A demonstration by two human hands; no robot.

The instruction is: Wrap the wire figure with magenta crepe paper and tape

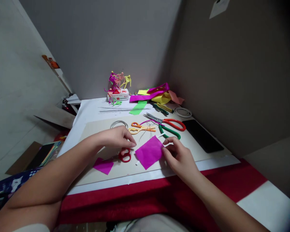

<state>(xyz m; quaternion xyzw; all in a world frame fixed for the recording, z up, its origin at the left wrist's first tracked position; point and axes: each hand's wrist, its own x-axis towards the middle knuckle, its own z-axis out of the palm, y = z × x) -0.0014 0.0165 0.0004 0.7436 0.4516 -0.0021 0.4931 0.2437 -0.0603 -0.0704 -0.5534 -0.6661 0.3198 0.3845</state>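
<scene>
A magenta paper piece (149, 152) is held at its right corner between the thumb and fingers of my right hand (177, 154). My left hand (119, 138) is beside the paper's left corner, thumb and fingertips drawn together; whether anything small is between them cannot be made out. Just below that hand are red-handled scissors (125, 155), their blades mostly hidden. A smaller magenta piece (103, 165) lies at the left on the beige board (87, 176). Yellow and orange scissors (141, 129) rest beyond the hands.
Red-handled shears (173, 124), green-handled cutters (170, 131) and a black phone-like slab (203, 136) lie to the right. Farther back are thin wires (120, 110), a wire coil (183, 112), coloured paper strips (149, 96) and small figures (114, 80) on a box (118, 95).
</scene>
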